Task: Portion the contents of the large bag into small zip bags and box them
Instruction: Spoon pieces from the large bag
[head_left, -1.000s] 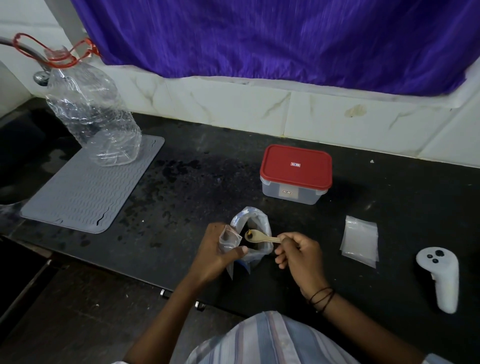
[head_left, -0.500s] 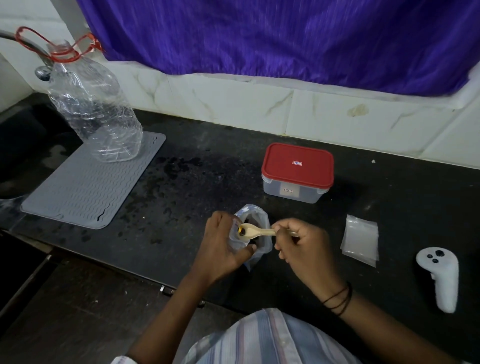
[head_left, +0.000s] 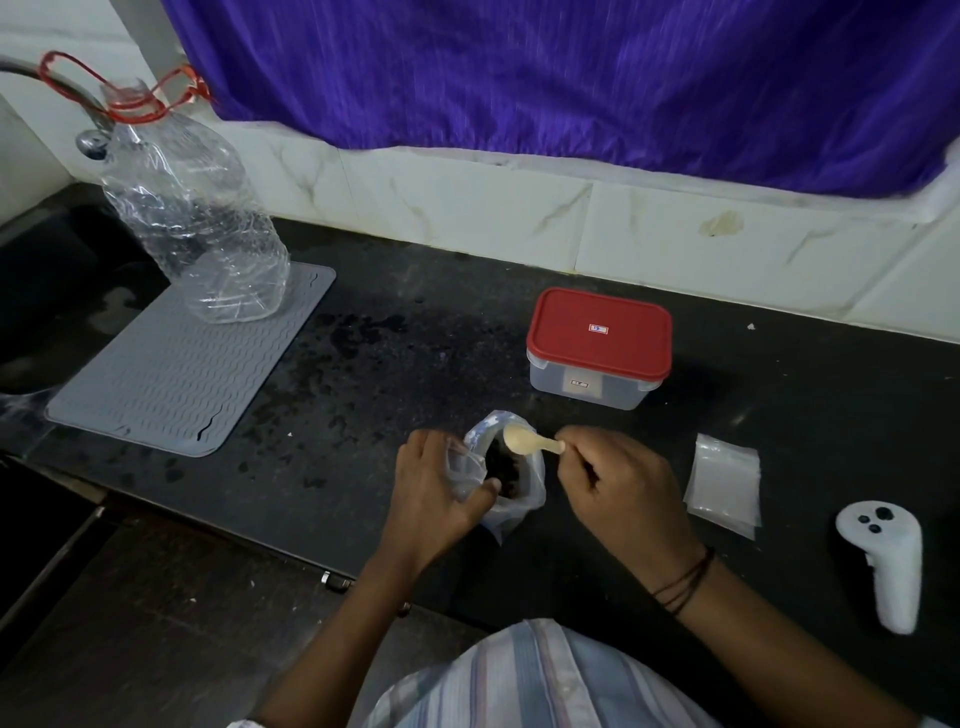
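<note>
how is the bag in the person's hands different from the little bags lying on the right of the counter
The large bag stands open with dark contents, gripped by the left hand; the small zip bags lie flat, look empty, and nothing touches them. The large bag is crumpled, the small ones smooth. Both are clear plastic.

You are at a home kitchen station. The dark speckled stone worktop (head_left: 426, 322) meets a white marbled tile backsplash (head_left: 467, 208). A grey ribbed silicone drying mat (head_left: 182, 374) lies beside a sink basin (head_left: 47, 291) under a metal tap (head_left: 88, 137). A purple curtain (head_left: 571, 73) hangs above.
</note>
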